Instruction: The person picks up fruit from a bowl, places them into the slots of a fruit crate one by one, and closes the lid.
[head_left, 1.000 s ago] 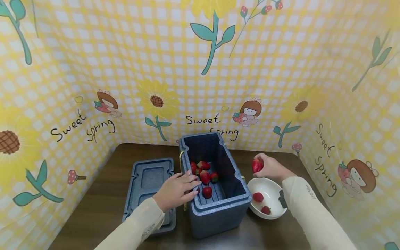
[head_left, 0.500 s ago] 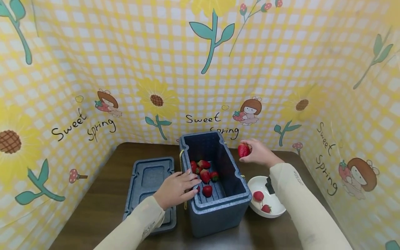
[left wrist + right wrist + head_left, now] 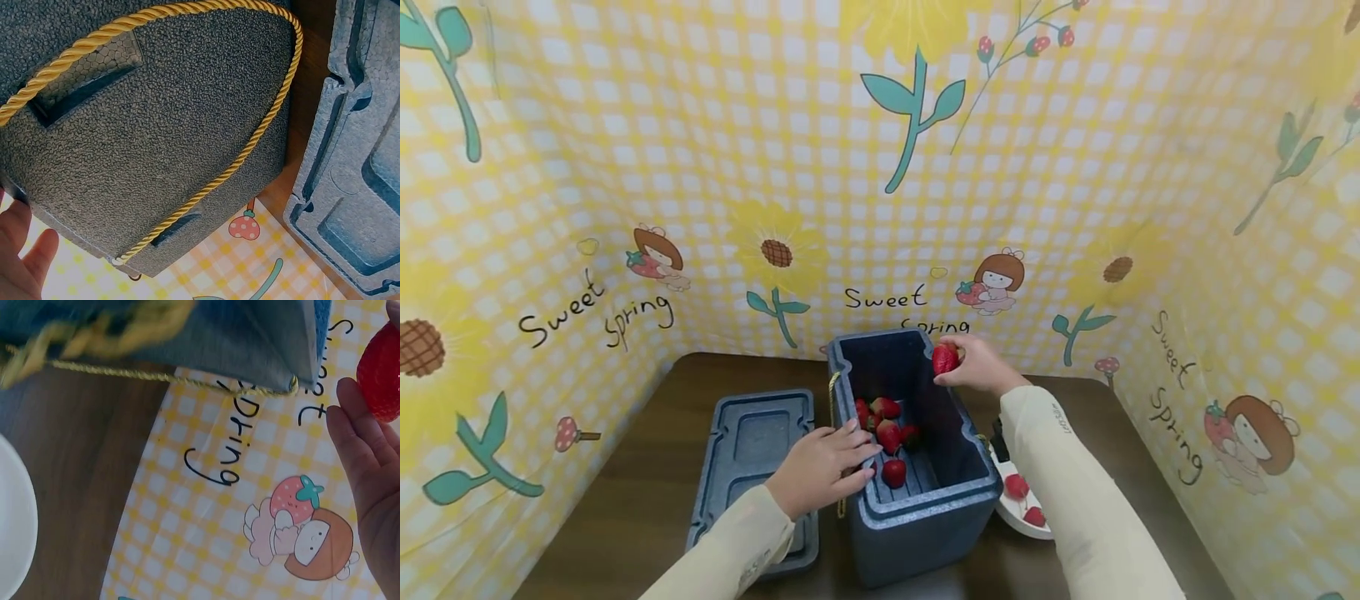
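Observation:
My right hand (image 3: 981, 364) pinches a red strawberry (image 3: 945, 359) at the right rim of a deep blue-grey foam box (image 3: 925, 533). In the right wrist view that strawberry (image 3: 382, 375) sits against the fingertips at the frame's edge. My left hand (image 3: 823, 467) rests on the box's left rim, fingers stretched over it. Several strawberries (image 3: 889, 435) lie inside the box on its ribbed floor, mostly towards the left. To the right of the box, a white bowl (image 3: 1022, 525) with two strawberries (image 3: 1017, 486) is partly covered by my right sleeve.
The box's lid (image 3: 760, 442) lies on the brown table (image 3: 617, 500) to the left. A yellow rope handle (image 3: 240, 156) hangs along the box's side. A dark clip-like piece (image 3: 998, 440) is by the bowl. Yellow checked cloth (image 3: 880, 208) stands around the back and sides.
My right hand has carried the strawberry leftward from above the bowl to the box's right rim. The left hand stays on the left rim. The view has tilted slightly.

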A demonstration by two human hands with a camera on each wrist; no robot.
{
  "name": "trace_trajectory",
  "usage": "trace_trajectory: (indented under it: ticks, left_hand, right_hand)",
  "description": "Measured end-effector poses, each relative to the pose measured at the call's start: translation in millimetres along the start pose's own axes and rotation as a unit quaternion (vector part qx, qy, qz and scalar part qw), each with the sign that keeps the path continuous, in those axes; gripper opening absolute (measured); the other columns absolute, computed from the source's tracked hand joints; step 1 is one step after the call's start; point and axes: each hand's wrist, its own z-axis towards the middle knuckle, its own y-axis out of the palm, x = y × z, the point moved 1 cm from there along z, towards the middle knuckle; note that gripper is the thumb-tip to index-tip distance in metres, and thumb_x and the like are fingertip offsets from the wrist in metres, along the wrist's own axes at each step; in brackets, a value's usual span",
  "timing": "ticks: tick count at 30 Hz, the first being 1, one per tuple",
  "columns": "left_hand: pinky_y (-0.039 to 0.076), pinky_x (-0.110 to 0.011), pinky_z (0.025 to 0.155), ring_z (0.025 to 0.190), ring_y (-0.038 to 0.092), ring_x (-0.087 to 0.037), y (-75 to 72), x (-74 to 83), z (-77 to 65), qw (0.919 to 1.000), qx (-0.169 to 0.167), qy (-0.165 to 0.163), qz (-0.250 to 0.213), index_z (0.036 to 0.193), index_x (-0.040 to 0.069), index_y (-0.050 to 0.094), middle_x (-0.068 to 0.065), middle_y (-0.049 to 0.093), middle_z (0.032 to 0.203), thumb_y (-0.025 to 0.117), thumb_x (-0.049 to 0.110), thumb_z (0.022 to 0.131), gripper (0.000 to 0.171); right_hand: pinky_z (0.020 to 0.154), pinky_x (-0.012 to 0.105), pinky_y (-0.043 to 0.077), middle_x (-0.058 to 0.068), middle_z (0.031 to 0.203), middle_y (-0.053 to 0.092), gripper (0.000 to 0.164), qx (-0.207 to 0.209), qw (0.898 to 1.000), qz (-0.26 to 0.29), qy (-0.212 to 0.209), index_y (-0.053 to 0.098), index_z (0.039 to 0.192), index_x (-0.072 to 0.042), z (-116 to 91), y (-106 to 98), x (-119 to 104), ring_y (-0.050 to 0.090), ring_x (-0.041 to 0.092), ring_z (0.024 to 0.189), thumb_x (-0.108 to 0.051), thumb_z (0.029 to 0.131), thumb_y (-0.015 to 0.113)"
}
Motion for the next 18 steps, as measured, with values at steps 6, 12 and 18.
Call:
trace_trajectory:
  ticks: [6,12,18]
  left_hand:
    - [0.044,-0.043,0.098,0.127,0.049,-0.025,0.5,-0.9,-0.4,0.9996,-0.005,-0.015,-0.022,0.126,0.015,0.066,-0.007,0.062,0.128,0.052,0.034,0.096,0.038]
    - [0.044,-0.043,0.098,0.128,0.049,-0.025,0.2,-1.9,0.9,0.9997,-0.002,-0.01,-0.023,0.125,0.015,0.066,-0.006,0.062,0.128,0.052,0.035,0.096,0.038]
    - [0.045,-0.044,0.096,0.127,0.05,-0.026,1.3,2.6,-0.6,0.9996,0.001,-0.016,-0.021,0.124,0.015,0.067,-0.006,0.063,0.127,0.053,0.034,0.095,0.037]
  right_hand:
    - [0.083,0.039,0.052,0.021,0.115,0.06,0.062,-0.007,1.0,0.016,-0.011,0.051,0.132,0.006,11,6,-9,0.059,0.031,0.095,-0.01,0.078,0.076]
    - [0.079,0.035,0.051,0.019,0.112,0.062,0.064,-0.018,1.0,0.001,-0.006,0.05,0.133,0.006,20,4,-13,0.056,0.027,0.091,-0.013,0.079,0.076]
    - [0.079,0.035,0.05,0.017,0.114,0.061,0.067,-0.033,0.999,-0.027,0.021,0.049,0.138,0.001,26,7,-22,0.055,0.025,0.09,-0.021,0.08,0.075]
